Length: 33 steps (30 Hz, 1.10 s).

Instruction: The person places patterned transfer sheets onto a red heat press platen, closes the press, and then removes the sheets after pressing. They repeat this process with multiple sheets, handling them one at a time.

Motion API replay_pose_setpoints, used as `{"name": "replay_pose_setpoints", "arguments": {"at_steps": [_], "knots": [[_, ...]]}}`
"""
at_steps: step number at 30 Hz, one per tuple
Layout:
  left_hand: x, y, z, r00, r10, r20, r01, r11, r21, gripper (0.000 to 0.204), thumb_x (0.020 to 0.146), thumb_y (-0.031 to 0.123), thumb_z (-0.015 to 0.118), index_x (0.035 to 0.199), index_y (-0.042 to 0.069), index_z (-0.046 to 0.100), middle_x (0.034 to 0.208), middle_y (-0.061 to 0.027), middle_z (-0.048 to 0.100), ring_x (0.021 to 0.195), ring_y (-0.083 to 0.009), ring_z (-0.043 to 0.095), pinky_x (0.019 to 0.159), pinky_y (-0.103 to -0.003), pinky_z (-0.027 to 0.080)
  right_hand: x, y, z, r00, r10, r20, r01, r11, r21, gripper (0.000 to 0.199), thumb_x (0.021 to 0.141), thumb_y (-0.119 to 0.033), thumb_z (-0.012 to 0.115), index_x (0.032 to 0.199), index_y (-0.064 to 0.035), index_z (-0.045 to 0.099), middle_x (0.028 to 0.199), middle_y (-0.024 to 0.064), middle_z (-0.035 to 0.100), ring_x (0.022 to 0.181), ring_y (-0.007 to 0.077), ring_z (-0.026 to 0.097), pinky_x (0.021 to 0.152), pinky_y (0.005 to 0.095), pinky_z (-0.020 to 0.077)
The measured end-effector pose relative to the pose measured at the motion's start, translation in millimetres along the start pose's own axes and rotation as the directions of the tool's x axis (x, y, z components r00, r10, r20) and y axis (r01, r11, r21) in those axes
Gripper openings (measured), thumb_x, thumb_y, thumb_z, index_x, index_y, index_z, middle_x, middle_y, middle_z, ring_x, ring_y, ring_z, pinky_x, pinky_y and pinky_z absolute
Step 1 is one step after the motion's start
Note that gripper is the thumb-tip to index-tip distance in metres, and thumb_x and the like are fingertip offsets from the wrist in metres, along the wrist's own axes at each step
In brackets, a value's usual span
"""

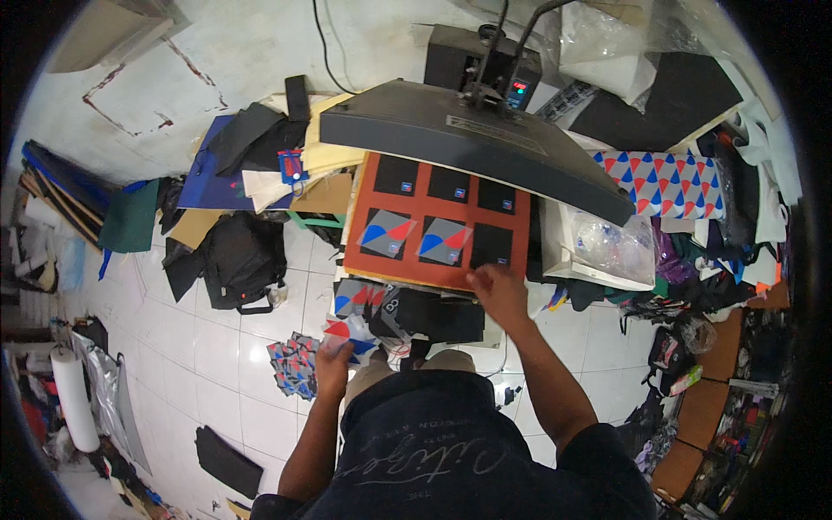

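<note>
In my left hand [334, 354] I hold a small stack of printed transfer sheets [337, 328] in red, blue and grey, low in front of my legs. My right hand [500, 290] is over the front edge of the orange-red pad [457, 211] of a heat press, fingers bent and apart, with nothing visible in it. Closest to its fingertips is a black square [492, 245] with a small blue mark. Several such squares lie in two rows on the pad. Two in the front row carry grey, red and blue sheets [386, 234]. Above the pad, the press's dark upper plate [472, 143] is raised.
Black cloth pieces [442, 317] lie just before the press. A pile of small printed pieces [293, 366] is on the tiled floor at left, near a black backpack [245, 260]. Right of the press are a white tray [598, 267] with clear plastic and a patterned sheet [666, 184].
</note>
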<state>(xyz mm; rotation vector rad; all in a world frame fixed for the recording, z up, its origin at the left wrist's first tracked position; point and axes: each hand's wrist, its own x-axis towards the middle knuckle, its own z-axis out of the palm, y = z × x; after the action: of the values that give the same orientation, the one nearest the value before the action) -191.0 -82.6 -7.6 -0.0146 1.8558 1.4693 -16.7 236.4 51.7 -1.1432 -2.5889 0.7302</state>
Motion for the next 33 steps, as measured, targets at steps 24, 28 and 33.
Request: {"name": "replay_pose_setpoints", "arguments": {"at_steps": [24, 28, 33], "knots": [[-26, 94, 79, 0.921, 0.099, 0.377, -0.032, 0.983, -0.179, 0.029, 0.089, 0.014, 0.064, 0.115, 0.003, 0.058, 0.101, -0.0072, 0.066, 0.087, -0.0166, 0.065, 0.074, -0.031, 0.053, -63, -74, 25, 0.904, 0.015, 0.428, -0.367, 0.54, 0.757, 0.025, 0.087, -0.019, 0.069, 0.101, -0.0009, 0.06, 0.085, 0.0075, 0.066, 0.075, 0.0134, 0.063, 0.065, 0.0287, 0.0504], [-29, 97, 84, 0.935, 0.097, 0.343, -0.018, 0.974, -0.226, 0.02, 0.089, 0.012, 0.063, 0.108, 0.004, 0.061, 0.097, -0.0051, 0.067, 0.085, -0.0125, 0.063, 0.075, -0.027, 0.049, -67, -74, 20, 0.894, 0.072, 0.442, -0.414, 0.508, 0.755, 0.026, 0.089, -0.021, 0.066, 0.103, -0.0001, 0.058, 0.087, 0.011, 0.067, 0.074, 0.0161, 0.066, 0.062, 0.0298, 0.0511], [-35, 91, 88, 0.947, 0.052, 0.317, 0.044, 0.957, -0.287, 0.021, 0.089, 0.012, 0.065, 0.108, 0.005, 0.06, 0.097, -0.0049, 0.067, 0.084, -0.0121, 0.063, 0.075, -0.028, 0.05, -69, -72, 11, 0.845, 0.087, 0.528, -0.505, 0.456, 0.733, 0.024, 0.093, -0.023, 0.061, 0.105, -0.0026, 0.059, 0.089, 0.0053, 0.066, 0.074, 0.0128, 0.066, 0.059, 0.0243, 0.0456]]}}
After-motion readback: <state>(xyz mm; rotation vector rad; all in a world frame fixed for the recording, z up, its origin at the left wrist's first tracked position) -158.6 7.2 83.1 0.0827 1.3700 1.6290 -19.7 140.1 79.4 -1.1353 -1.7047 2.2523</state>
